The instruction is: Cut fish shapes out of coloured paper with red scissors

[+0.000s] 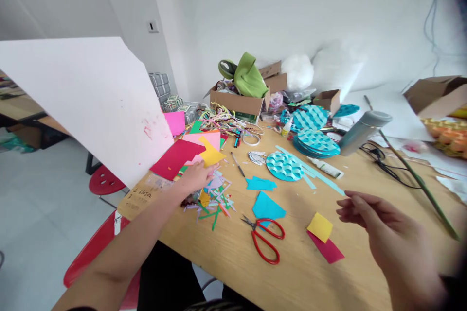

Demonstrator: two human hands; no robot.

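My left hand reaches over a pile of cut paper scraps, fingers stretched out and touching the papers beside a yellow sheet. Under and behind it lie a dark red sheet and other coloured papers. My right hand hovers above the table at the right, loosely curled, with nothing visible in its fingers. Left of it, a yellow square overlaps a dark red piece. Red-handled scissors lie partly over a blue paper piece.
A woven blue paper disc, pale blue strips, a glue tube and a pen lie mid-table. Behind stand stacked blue discs, a grey bottle and a filled cardboard box. A white board leans at left.
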